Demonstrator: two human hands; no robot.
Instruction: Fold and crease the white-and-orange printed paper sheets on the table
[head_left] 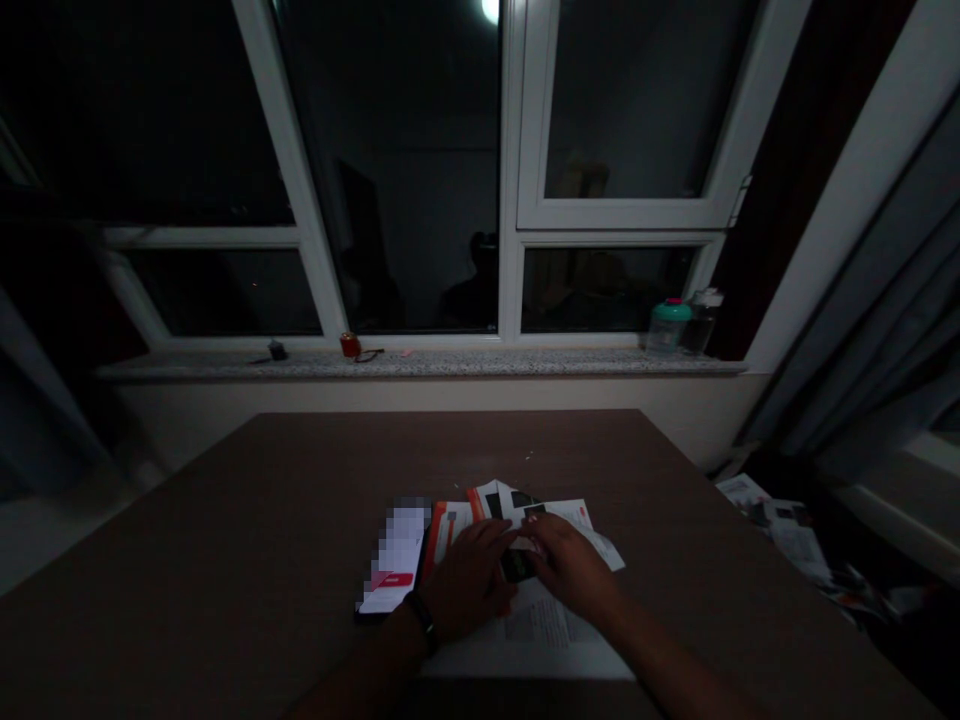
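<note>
My feed is dim, darkest toward the corners. 1 white spot of glare [490, 10] burns at the top of the black window glass [397, 120]. The phone [409, 545] glows, its screen partly masked by coarse pixel blocks. I see the 2 hands [570, 565] dimly against pale papers [525, 655] with unreadable print. Wide-angle distortion splays the window frames [289, 150] outward.
</note>
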